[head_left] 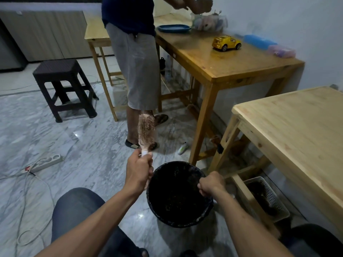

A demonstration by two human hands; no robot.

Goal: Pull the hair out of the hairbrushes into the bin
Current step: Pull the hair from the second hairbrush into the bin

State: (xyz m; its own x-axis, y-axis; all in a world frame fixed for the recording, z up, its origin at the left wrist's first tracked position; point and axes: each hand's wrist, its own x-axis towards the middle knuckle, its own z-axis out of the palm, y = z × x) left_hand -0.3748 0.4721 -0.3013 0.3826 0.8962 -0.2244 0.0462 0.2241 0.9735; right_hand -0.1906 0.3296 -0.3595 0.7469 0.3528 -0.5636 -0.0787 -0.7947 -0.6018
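Hairbrush (146,131) handle hidden inside left hand (138,172). Right hand (211,183) contents over bin (178,194) not discernible. Standing person (133,52) cut off above chest.

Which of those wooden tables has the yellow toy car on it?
The darker table by the far wall holds the toy car; the pale table beside the bin doesn't.

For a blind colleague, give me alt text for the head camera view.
A seated person's left hand holds a pink hairbrush upright by its handle while the right hand, closed, is over a black bin on the marble floor. Another person stands by wooden tables behind.
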